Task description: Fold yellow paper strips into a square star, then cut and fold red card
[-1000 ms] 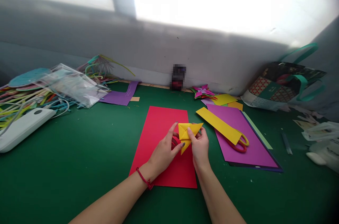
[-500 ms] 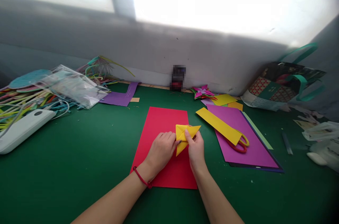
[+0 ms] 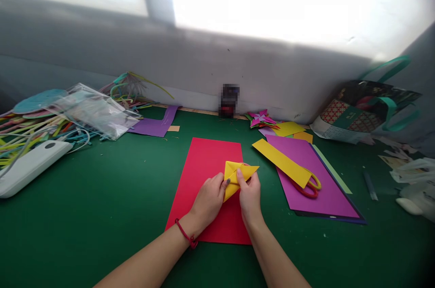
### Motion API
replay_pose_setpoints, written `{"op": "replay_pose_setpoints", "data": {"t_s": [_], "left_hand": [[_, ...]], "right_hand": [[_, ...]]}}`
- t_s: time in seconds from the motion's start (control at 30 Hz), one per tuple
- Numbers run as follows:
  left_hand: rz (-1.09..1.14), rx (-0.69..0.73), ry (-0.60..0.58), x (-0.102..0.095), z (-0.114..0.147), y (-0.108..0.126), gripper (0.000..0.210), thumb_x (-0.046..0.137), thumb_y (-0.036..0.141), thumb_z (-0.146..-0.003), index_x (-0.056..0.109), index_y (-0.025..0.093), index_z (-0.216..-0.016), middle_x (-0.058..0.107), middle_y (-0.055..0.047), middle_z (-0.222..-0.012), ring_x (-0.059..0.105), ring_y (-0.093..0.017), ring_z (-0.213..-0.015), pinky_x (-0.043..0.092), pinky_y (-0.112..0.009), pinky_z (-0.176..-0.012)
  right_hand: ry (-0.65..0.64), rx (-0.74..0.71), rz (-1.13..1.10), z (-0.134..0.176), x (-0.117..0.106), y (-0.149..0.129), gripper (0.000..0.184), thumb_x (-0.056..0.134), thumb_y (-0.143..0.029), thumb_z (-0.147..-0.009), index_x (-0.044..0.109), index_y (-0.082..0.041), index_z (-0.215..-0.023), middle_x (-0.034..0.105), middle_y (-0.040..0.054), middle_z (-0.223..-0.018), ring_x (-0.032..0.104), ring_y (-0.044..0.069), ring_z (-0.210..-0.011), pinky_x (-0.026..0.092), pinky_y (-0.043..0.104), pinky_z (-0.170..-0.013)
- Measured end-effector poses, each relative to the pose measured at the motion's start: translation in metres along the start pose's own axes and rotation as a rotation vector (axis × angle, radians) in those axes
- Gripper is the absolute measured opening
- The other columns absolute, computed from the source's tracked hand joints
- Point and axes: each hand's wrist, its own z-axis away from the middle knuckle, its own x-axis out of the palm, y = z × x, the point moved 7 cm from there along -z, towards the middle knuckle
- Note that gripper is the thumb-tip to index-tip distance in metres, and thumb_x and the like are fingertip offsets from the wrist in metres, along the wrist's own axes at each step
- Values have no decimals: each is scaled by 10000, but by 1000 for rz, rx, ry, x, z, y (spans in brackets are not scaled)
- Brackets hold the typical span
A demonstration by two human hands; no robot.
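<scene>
A folded piece of yellow paper (image 3: pixel 231 168) with pointed corners is held between my two hands, above a red paper sheet (image 3: pixel 212 161) on the green table. My left hand (image 3: pixel 210 195) pinches its left and lower edge, thumb on top, the other fingers curled behind. On the other side, my right hand (image 3: pixel 249 192) grips it with the thumb pressed flat on its face. The fingers behind the paper are partly hidden. A red cord bracelet (image 3: pixel 185 233) circles my left wrist.
To the right, a yellow strip (image 3: pixel 282 161) and red-and-yellow-handled scissors (image 3: pixel 310 192) lie on purple paper (image 3: pixel 322 188). Folded paper stars (image 3: pixel 261 118) sit at the back. Pipe cleaners (image 3: pixel 44 127) and a white glue gun or similar device (image 3: pixel 37 165) are left. A bag (image 3: pixel 353 111) stands back right.
My left hand has shifted slightly down along the yellow paper, and its lower point now looks turned or pressed closer to the left fingers. My right hand keeps its hold.
</scene>
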Motion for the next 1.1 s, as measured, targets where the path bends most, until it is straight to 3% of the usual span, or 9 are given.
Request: {"op": "replay_pose_setpoints", "data": {"t_s": [0.3, 0.6, 0.83, 0.9, 1.0, 1.1], "left_hand": [[171, -62, -40, 5, 0, -7, 315, 260, 384, -905, 385, 195, -686, 504, 7, -657, 412, -134, -561, 263, -239, -501], [378, -35, -107, 4, -5, -5, 334, 340, 404, -876, 368, 181, -629, 410, 38, -598, 331, -100, -535, 252, -221, -485], [522, -85, -63, 3, -5, -6, 347, 368, 410, -862, 371, 175, -606, 378, 44, -569, 313, -90, -509, 252, -212, -465], [607, -104, -136, 5, -6, -6, 341, 366, 415, -861, 400, 171, -626, 386, 44, -557, 333, -87, -488, 269, -208, -458], [706, -81, -348, 8, -5, 4, 331, 359, 415, -865, 484, 154, -704, 468, 22, -572, 436, -103, -504, 361, -223, -512], [737, -32, -378, 0, -7, 14, 273, 446, 393, -835, 557, 146, -872, 581, -48, -810, 531, -151, -715, 427, -259, -668]], "right_hand": [[-3, -15, 42, 2, 0, -5, 361, 551, -381, -778, 488, -210, -1089, 600, 55, -971, 599, 221, -878, 515, 302, -684], [2, 17, -69, 1, 0, -2, 425, 573, -351, -772, 474, -195, -1154, 605, 58, -989, 592, 218, -912, 501, 314, -746], [8, 33, -62, 6, 2, -3, 435, 576, -366, -769, 479, -196, -1157, 612, 63, -989, 604, 224, -876, 513, 306, -689], [29, 11, -57, 8, 1, -7, 429, 568, -368, -774, 480, -188, -1153, 611, 67, -981, 602, 224, -875, 511, 305, -688], [53, -42, -35, 10, 0, -14, 398, 549, -369, -787, 483, -186, -1134, 608, 65, -961, 602, 218, -860, 506, 300, -686], [45, -62, 13, 11, 1, -19, 339, 543, -380, -788, 509, -181, -1060, 613, 70, -941, 605, 216, -823, 502, 298, -662]]}}
